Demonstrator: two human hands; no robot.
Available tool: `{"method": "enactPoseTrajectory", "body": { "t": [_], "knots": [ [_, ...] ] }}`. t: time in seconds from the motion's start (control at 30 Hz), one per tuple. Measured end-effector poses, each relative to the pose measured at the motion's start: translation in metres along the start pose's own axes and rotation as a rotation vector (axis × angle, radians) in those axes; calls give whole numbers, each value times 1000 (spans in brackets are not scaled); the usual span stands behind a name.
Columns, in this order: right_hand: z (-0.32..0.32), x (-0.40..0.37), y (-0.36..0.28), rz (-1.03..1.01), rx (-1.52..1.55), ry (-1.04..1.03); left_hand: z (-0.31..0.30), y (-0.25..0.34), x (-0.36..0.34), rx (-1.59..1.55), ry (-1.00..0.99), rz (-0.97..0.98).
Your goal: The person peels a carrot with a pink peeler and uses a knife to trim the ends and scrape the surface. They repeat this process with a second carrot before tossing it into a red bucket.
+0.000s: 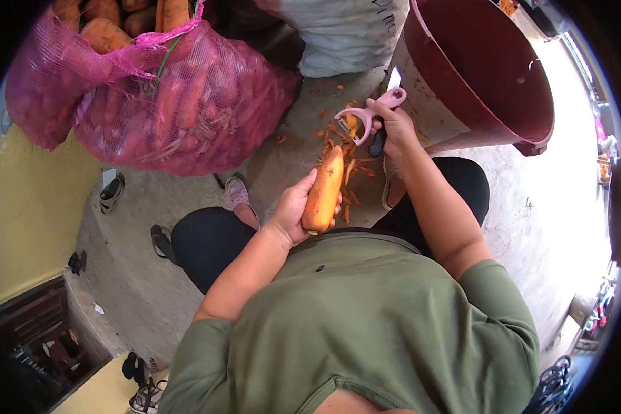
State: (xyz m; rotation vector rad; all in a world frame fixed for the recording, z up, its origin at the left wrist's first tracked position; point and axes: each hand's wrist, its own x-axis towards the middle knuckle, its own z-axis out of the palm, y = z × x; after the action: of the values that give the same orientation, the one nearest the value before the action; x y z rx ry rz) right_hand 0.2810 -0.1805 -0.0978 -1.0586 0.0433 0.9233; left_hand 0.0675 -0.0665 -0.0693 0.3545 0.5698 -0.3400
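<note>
My left hand is closed around a large carrot, held upright in front of my lap with its narrow end away from me. The carrot's side is bright orange, with rougher, darker skin near that end. My right hand grips a pink Y-shaped peeler, its blade just beyond the carrot's tip and apart from it. A black handle shows under the right fingers, and a pale blade rises beyond them; whether both belong to one knife I cannot tell. Orange peelings litter the floor below.
A pink mesh sack full of carrots stands at the left, open at its top. A white sack is behind. The large dark red bucket stands close to my right hand. Sandals lie on the concrete floor by the yellow wall.
</note>
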Motion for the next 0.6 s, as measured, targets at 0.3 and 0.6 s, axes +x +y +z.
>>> {"method": "enactPoseTrajectory", "body": {
  "t": [0.3, 0.6],
  "knots": [
    [83, -52, 28, 47, -114, -153, -7, 11, -3, 4, -79, 48],
    [67, -50, 23, 121, -128, -246, -19, 7, -1, -55, -65, -8]
  ]
}}
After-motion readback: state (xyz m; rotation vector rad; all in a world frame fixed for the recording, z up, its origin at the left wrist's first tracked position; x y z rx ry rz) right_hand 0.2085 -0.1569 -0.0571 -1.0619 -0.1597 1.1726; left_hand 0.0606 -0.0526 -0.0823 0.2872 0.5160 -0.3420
